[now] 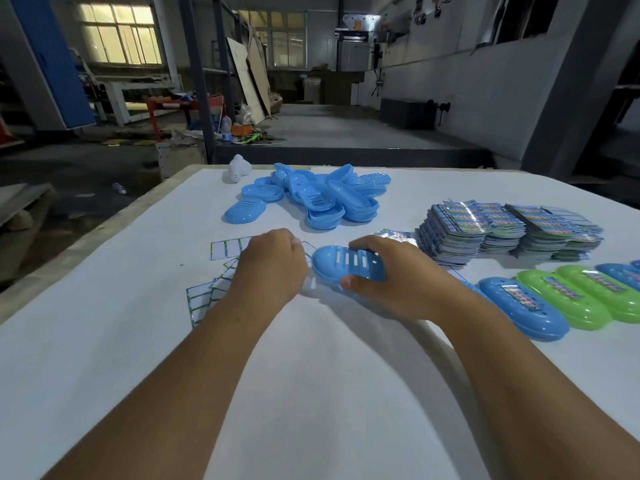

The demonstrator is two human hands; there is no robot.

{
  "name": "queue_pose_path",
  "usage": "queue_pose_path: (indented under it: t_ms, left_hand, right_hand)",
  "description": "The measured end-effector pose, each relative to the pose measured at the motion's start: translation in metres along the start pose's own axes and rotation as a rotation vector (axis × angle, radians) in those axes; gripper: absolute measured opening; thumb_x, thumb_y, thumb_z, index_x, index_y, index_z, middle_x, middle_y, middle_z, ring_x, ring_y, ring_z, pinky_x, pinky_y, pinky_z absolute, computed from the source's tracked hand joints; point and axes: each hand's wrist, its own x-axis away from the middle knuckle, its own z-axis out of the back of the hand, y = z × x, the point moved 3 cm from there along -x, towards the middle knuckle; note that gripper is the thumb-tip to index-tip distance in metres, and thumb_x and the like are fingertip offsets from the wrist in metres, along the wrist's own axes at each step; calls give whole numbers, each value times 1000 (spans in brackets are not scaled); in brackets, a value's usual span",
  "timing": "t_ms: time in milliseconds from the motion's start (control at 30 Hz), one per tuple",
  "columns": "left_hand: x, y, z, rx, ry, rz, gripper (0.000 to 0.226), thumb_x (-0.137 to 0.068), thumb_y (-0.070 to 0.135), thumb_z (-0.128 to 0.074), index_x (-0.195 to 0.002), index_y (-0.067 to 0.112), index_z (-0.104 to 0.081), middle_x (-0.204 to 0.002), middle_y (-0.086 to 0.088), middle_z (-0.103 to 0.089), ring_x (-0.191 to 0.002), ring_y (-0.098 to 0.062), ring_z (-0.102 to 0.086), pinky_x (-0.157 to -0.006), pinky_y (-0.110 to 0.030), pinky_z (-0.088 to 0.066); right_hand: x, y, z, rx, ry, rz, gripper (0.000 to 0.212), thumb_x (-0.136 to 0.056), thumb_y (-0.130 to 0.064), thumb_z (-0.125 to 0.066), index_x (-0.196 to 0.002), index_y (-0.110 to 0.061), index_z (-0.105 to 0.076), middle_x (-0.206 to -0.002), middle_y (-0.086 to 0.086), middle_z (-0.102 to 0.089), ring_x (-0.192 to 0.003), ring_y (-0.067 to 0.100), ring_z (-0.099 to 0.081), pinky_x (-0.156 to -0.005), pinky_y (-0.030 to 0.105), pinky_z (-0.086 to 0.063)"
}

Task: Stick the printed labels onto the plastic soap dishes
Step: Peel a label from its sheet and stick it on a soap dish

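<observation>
— Soap dish (349, 263), blue, slotted: where?
— Mid-table, on the white table cover (104, 341), gripped by the right hand (388, 275); fingers curled over the far edge, thumb pressed to the near edge. Lying slots up, long axis running left to right.
— And the left hand (273, 261)?
— Just left of the dish, knuckles up, fingers curled downward over the peeled backing sheets (225, 249). Cannot tell whether pinching a label or anything else; fingertips hidden under the hand.
— Hands together or apart?
— Close, side by side, not touching; narrow gap at the dish's left end.
— Rest of the dishes?
— Heap of unlabelled blue dishes (311, 195) farther back, near the table's far edge. Labelled dishes (561, 299) in a row at the right, blue and green, each with a printed sticker on top.
— Labels?
— Two tall stacks of printed labels (498, 230) on the right, behind the labelled row. One loose glossy sheet (398, 235) just beyond the right hand's fingers.
— Anything else on the table?
— Small white object (237, 168) at the far left corner, beside the blue heap.
</observation>
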Motion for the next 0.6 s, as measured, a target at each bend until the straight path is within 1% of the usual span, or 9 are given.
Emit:
queue_pose_path:
  t_ms: [67, 133, 200, 267, 333, 400, 500, 533, 600]
  left_hand:
    - [-5, -8, 8, -169, -3, 10, 26, -99, 20, -43, -109, 12, -65, -109, -10, -65, -95, -26, -56, -76, -34, -43]
    - [-8, -17, 14, -297, -68, 71, 27, -98, 21, -43, -118, 16, -60, -120, -9, -57, -109, -28, -52, -85, -37, -43]
    - [-8, -25, 20, -403, -139, 122, 32, -97, 23, -43, -125, 18, -55, -125, -9, -52, -117, -29, -47, -89, -38, -42]
    - [-8, -30, 24, -412, -191, 162, 34, -95, 22, -44, -127, 19, -53, -124, -9, -52, -117, -29, -47, -87, -38, -41]
    - [-9, -34, 26, -385, -223, 173, 34, -93, 24, -47, -126, 18, -55, -123, -8, -55, -115, -29, -50, -86, -37, -44]
    - [-7, -36, 27, -360, -237, 161, 36, -93, 33, -53, -126, 17, -55, -125, -8, -58, -116, -28, -52, -88, -36, -46]
    - [-5, -33, 26, -344, -235, 140, 48, -88, 50, -64, -122, 18, -57, -122, -4, -61, -114, -27, -54, -90, -36, -49]
    - [-5, -33, 25, -346, -236, 132, 52, -85, 53, -67, -122, 18, -57, -121, -3, -62, -113, -26, -55, -90, -36, -50]
    - [-6, -34, 22, -325, -244, 132, 55, -81, 53, -72, -121, 18, -56, -119, -2, -63, -108, -24, -57, -86, -34, -50]
  right_hand:
    - [1, 1, -2, 27, -41, -12, 63, -80, -67, -66, -135, -40, -51, -128, -11, -59, -116, 15, -54, -97, 38, -48]
    - [2, 3, -5, 50, -79, -20, 63, -79, -67, -66, -134, -40, -51, -126, -11, -60, -114, 16, -54, -93, 36, -48]
    - [3, 3, -6, 84, -110, -25, 63, -79, -66, -67, -134, -40, -51, -125, -11, -61, -112, 17, -53, -88, 33, -46]
    - [3, 4, -7, 92, -120, -31, 63, -79, -66, -67, -134, -40, -50, -124, -10, -61, -110, 17, -54, -85, 32, -45]
    - [3, 3, -8, 89, -125, -36, 64, -78, -67, -67, -134, -41, -50, -124, -11, -61, -111, 17, -53, -88, 34, -47]
    - [2, 2, -8, 93, -135, -37, 65, -78, -68, -66, -134, -42, -49, -124, -11, -60, -113, 18, -53, -92, 37, -48]
    - [2, 2, -8, 95, -149, -41, 66, -77, -70, -66, -134, -42, -48, -124, -11, -60, -116, 20, -51, -97, 40, -48]
    - [3, 2, -8, 98, -150, -41, 67, -77, -70, -66, -134, -42, -48, -124, -11, -59, -116, 21, -51, -97, 41, -48]
    - [3, 1, -8, 101, -149, -39, 67, -77, -70, -65, -134, -42, -48, -125, -11, -59, -116, 21, -50, -97, 41, -48]
